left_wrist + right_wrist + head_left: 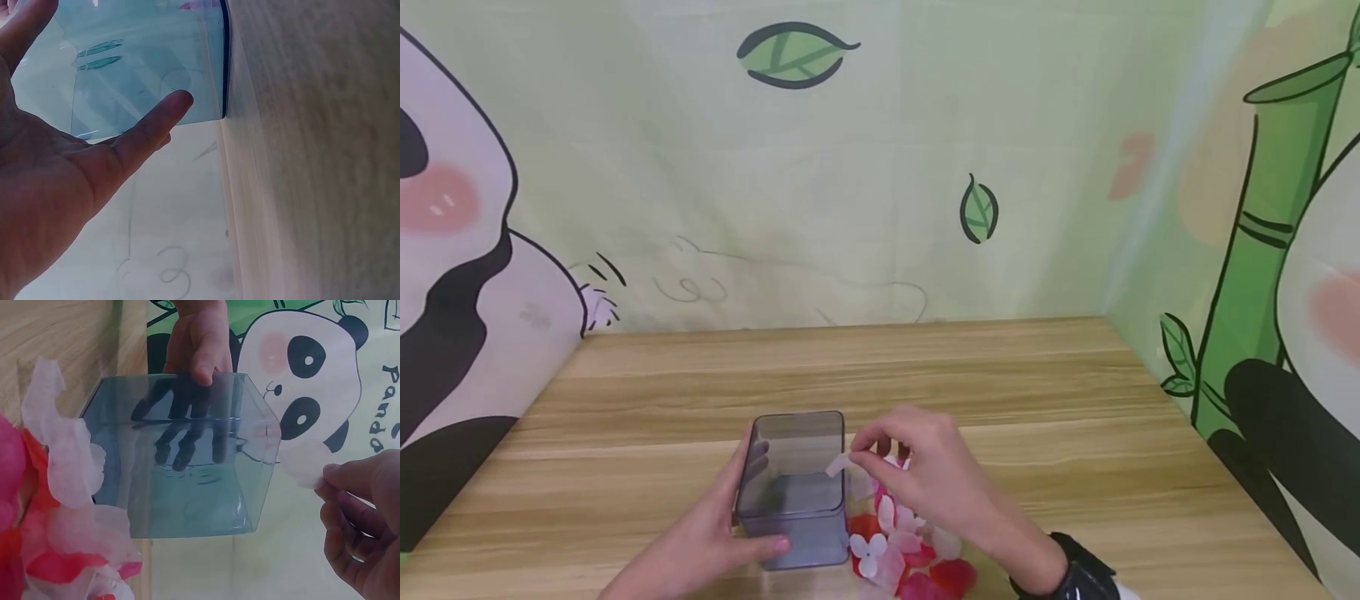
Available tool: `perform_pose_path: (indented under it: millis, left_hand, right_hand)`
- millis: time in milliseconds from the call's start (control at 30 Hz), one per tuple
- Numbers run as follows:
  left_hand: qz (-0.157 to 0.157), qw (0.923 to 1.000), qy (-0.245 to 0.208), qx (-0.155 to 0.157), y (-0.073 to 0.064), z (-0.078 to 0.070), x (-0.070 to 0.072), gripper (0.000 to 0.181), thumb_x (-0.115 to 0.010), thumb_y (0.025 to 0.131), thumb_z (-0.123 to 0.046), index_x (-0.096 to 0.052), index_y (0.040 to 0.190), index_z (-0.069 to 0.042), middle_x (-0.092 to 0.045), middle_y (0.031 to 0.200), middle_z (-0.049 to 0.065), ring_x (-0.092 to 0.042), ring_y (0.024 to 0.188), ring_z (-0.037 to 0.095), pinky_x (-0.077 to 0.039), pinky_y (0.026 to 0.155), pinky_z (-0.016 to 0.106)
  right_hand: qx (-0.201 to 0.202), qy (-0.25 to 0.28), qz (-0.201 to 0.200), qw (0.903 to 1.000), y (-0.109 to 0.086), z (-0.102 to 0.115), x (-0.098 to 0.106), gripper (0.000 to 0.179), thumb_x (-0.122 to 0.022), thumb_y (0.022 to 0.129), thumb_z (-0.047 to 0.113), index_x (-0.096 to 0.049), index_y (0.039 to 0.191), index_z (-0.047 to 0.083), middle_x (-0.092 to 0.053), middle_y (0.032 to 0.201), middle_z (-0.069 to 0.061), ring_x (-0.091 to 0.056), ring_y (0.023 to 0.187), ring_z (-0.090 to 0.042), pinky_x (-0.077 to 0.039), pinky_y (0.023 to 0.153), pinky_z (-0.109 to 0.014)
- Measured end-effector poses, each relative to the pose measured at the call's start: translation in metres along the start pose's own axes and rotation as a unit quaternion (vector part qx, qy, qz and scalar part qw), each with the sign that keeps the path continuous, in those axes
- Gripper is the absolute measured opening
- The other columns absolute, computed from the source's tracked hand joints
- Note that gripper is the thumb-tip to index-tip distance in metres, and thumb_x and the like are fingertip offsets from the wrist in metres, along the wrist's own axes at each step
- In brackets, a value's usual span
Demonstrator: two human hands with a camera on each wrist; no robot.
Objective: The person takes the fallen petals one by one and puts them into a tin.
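A clear bluish-grey plastic box [808,540] with an open top stands on the table. My left hand [718,521] holds it from the left, thumb on the near wall and fingers along the far side; through the plastic those fingers show in the right wrist view. Between thumb and index finger my right hand [925,471] pinches a thin whitish petal [837,465], raised at the box's right rim. Just right of the box lies a heap of artificial petals [891,562] in pink, red and white, partly hidden under the right hand.
The wood-grain table [647,392] runs back to a pale green cloth backdrop [850,192] printed with pandas, leaves and bamboo. A black band [1078,575] is on the right wrist. The petal heap sits close against the box.
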State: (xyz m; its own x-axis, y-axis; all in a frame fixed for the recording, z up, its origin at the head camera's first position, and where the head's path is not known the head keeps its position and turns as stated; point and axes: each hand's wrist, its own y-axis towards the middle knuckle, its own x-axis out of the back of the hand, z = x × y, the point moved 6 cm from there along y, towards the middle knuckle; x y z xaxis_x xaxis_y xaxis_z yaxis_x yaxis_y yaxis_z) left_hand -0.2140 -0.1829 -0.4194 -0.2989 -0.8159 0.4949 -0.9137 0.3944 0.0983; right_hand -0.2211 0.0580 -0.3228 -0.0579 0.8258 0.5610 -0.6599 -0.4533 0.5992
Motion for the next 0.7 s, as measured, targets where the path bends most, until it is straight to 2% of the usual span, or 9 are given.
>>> perform_pose_path:
  millis: [100,233,333,500,600,700]
  left_hand:
    - [0.002,1.0,0.005,0.005,0.0,0.0,0.0,0.128,-0.09,0.081,-0.033,0.007,0.165,-0.03,-0.019,0.166,0.02,-0.028,0.146,0.041,-0.033,0.113,0.032]
    - [0.003,1.0,0.0,0.003,0.001,-0.002,-0.001,0.129,-0.09,0.08,-0.032,0.007,0.165,-0.029,-0.019,0.166,0.022,-0.026,0.147,0.044,-0.032,0.113,0.055]
    - [0.005,0.9999,-0.007,0.006,0.001,-0.002,-0.001,0.129,-0.09,0.081,-0.03,0.008,0.165,-0.029,-0.018,0.166,0.023,-0.024,0.147,0.046,-0.03,0.111,0.062]
    - [0.01,0.9996,-0.01,0.024,0.001,-0.001,-0.001,0.13,-0.09,0.08,-0.031,0.008,0.165,-0.03,-0.016,0.168,0.019,-0.026,0.147,0.043,-0.029,0.112,0.063]
    - [0.007,0.9998,-0.002,0.018,0.001,-0.001,-0.001,0.13,-0.09,0.08,-0.032,0.007,0.165,-0.031,-0.017,0.167,0.019,-0.029,0.145,0.042,-0.032,0.112,0.06]
    - [0.004,1.0,0.005,0.002,0.001,-0.003,-0.001,0.128,-0.089,0.081,-0.031,0.007,0.165,-0.029,-0.019,0.166,0.021,-0.031,0.143,0.043,-0.037,0.111,0.051]
  right_hand:
    - [0.01,0.006,0.001,0.9999,0.0,0.001,-0.004,0.012,-0.085,0.085,0.004,-0.078,0.092,0.012,-0.07,0.083,0.009,-0.06,0.075,-0.003,-0.052,0.059,-0.019]
    - [0.021,0.017,0.015,0.9995,-0.001,0.001,-0.01,0.012,-0.084,0.085,0.004,-0.079,0.093,0.012,-0.072,0.085,0.008,-0.061,0.075,-0.002,-0.053,0.061,-0.019]
    - [0.029,0.024,0.034,0.9987,-0.002,0.001,-0.013,0.012,-0.083,0.086,0.003,-0.08,0.095,0.01,-0.073,0.087,0.007,-0.062,0.077,-0.001,-0.054,0.063,-0.018]
    - [0.05,0.028,0.042,0.9975,-0.003,0.002,-0.015,0.012,-0.082,0.087,0.004,-0.08,0.098,0.009,-0.074,0.089,0.005,-0.063,0.078,-0.002,-0.054,0.065,-0.015]
    - [0.052,0.024,0.04,0.9975,-0.003,0.002,-0.015,0.015,-0.082,0.087,0.006,-0.081,0.102,0.009,-0.075,0.092,0.004,-0.065,0.082,-0.003,-0.056,0.068,-0.018]
    - [0.049,0.017,0.045,0.9977,-0.003,0.001,-0.014,0.019,-0.082,0.088,0.007,-0.08,0.106,0.009,-0.076,0.096,0.002,-0.065,0.085,-0.005,-0.057,0.071,-0.019]
